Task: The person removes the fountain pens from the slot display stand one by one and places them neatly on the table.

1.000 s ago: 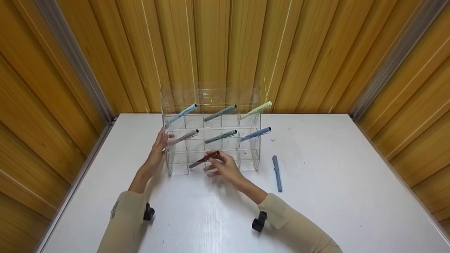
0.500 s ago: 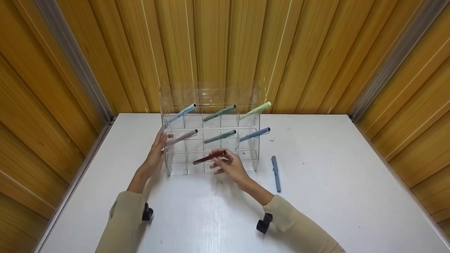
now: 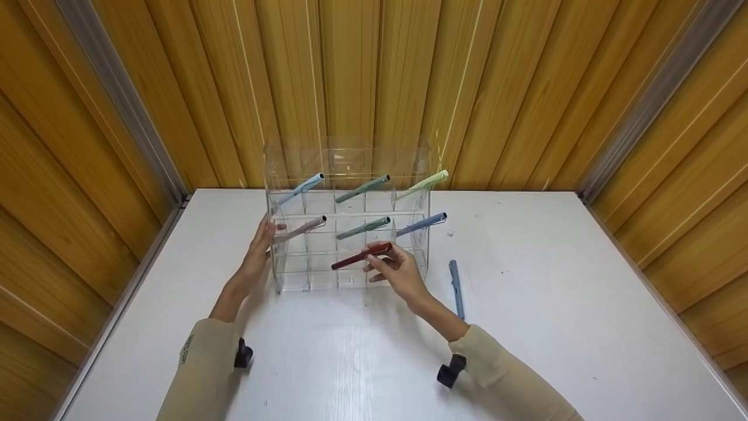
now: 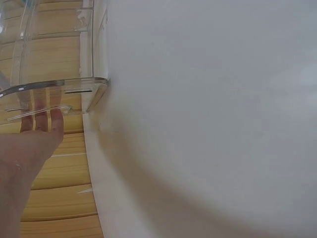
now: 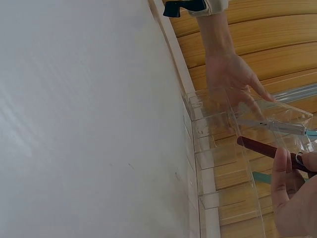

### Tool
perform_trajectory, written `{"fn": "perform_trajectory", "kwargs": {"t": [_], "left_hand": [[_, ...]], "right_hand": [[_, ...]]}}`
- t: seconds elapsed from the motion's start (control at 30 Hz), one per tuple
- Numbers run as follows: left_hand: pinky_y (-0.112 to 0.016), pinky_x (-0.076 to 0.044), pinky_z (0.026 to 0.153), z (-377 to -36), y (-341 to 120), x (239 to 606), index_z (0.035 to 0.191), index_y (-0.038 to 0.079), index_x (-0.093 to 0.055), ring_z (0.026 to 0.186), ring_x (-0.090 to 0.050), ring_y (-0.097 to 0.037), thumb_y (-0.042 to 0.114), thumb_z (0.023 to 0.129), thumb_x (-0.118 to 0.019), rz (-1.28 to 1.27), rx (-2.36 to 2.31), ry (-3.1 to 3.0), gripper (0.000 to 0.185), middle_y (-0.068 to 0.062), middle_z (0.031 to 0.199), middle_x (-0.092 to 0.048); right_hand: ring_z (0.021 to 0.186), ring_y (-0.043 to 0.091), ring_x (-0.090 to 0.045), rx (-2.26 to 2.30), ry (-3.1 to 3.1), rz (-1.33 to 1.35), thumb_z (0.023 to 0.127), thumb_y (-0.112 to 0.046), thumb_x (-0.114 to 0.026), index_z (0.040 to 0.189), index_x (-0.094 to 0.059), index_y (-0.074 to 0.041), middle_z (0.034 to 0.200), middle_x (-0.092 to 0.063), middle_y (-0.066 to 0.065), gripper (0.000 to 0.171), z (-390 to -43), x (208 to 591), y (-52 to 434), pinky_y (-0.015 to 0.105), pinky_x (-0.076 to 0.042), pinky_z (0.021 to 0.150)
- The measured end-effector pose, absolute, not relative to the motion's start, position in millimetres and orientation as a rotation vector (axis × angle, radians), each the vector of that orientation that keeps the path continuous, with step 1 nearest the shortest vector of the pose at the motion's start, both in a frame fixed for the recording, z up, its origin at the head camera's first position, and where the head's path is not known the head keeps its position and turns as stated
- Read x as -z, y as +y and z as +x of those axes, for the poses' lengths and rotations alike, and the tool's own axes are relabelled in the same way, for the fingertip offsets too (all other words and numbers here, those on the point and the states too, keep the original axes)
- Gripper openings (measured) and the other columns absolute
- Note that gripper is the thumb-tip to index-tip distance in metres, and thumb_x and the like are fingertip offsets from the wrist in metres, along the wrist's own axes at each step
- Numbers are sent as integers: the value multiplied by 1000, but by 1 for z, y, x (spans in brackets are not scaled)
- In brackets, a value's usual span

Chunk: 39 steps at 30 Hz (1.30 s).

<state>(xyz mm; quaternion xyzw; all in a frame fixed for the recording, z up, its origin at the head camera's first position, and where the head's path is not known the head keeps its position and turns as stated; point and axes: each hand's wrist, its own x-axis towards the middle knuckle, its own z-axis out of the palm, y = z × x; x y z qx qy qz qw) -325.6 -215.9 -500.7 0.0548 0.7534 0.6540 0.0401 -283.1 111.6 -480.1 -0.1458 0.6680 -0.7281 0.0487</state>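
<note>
In the head view a clear acrylic pen rack [image 3: 350,280] stands on the white table. My left hand [image 3: 252,257] rests against its left side, the fingers straight along the panel and seen through it in the left wrist view. A capped dark red pen [image 3: 357,257] slants in my right hand [image 3: 402,272], pinched between thumb and fingers near its upper end. It lies before the lowest tier, overlapping the middle compartments. Its free end [image 5: 247,143] points left toward the rack in the right wrist view.
Upper-tier pens are light blue [image 3: 301,190], dark green [image 3: 363,189] and pale green [image 3: 423,184]. Below are mauve [image 3: 302,228], green [image 3: 364,228] and blue [image 3: 422,224] pens. A grey-blue pen [image 3: 456,286] lies right of the rack. Wood-patterned walls [image 3: 350,70] enclose the table.
My right hand has moved right and slightly up with the dark red pen, from the left part of the lowest tier toward the middle. My left hand stays at the rack's side.
</note>
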Motion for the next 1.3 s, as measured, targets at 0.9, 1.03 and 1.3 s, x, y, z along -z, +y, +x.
{"fn": "perform_trajectory", "kwargs": {"t": [0.9, 1.03, 1.3], "left_hand": [[-63, -1, 130, -325, -215, 497, 169, 30, 7, 163, -7, -37, 56, 111, -17, 181, -2004, 2308, 68, -16, 167, -25], [-63, 1, 129, -326, -215, 495, 169, 29, 7, 164, -3, -36, 57, 111, -17, 167, -1988, 2311, 69, -14, 169, -22], [-65, 0, 129, -325, -214, 498, 169, 32, 7, 164, -3, -35, 59, 110, -19, 127, -1968, 2323, 70, -13, 170, -23]], "right_hand": [[114, 24, -67, 2289, 2067, -440, 112, -7, -48, 154, -37, 1, 126, -55, 19, 45, -280, 472, 158, 42, -60, 97], [116, 24, -66, 2300, 2063, -395, 112, -4, -45, 156, -35, 1, 128, -51, 20, 45, -278, 471, 166, 40, -59, 98], [113, 21, -67, 2290, 2108, -323, 112, -6, -46, 158, -31, 0, 126, -52, 19, 49, -275, 470, 188, 38, -58, 100]]}}
